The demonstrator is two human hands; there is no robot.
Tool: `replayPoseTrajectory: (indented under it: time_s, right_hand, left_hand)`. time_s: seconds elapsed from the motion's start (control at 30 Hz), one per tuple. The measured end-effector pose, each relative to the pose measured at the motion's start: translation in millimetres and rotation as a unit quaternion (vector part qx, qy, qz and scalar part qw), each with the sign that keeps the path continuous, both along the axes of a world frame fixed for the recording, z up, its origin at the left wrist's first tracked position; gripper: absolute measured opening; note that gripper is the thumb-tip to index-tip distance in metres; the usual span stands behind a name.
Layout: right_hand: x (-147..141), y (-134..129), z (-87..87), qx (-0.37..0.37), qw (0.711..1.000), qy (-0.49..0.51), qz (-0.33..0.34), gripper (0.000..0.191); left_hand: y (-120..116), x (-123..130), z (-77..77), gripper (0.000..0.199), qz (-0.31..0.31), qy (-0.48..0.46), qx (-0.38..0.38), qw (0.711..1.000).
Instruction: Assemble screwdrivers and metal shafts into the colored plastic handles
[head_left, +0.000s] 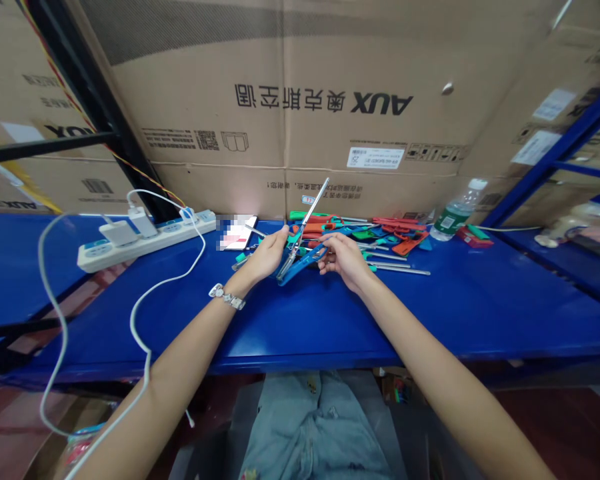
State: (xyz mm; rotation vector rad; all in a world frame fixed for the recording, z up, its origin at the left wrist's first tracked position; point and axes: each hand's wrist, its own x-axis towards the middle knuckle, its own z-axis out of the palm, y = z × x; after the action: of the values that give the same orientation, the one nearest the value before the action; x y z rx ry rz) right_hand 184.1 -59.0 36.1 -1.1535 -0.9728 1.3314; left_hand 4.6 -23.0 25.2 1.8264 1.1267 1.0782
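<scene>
My left hand (270, 255) is closed around the handle end of a long-nosed metal tool (314, 205), whose silver tip points up toward the cardboard. On the right, my right hand (344, 259) pinches a blue strip-like piece (300, 267) that meets the metal tool at its lower end. Behind both hands lies a pile of orange, red, green and blue handled tools (405, 241) on the blue table (330, 327). My fingers partly cover the held pieces.
A white power strip (167, 231) with chargers and a loose white cable is at the left. A phone (237, 233) lies behind my left hand. At the right stands a clear bottle (453, 217). A large cardboard box (280, 133) rises behind the table.
</scene>
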Motion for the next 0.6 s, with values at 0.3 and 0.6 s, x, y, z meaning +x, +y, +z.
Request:
replayPoseTrajectory:
  time_s: [0.3, 0.6]
  right_hand:
    - [13, 6, -1.1, -0.006, 0.999, -0.012, -0.033, 0.008]
    - [22, 21, -9.0, -0.027, 0.996, -0.055, -0.06, 0.009]
  left_hand:
    - [-4, 2, 2.4, 0.055, -0.013, -0.13, -0.194, 0.972]
    - [-7, 3, 4.3, 0.053, -0.035, -0.103, -0.207, 0.972]
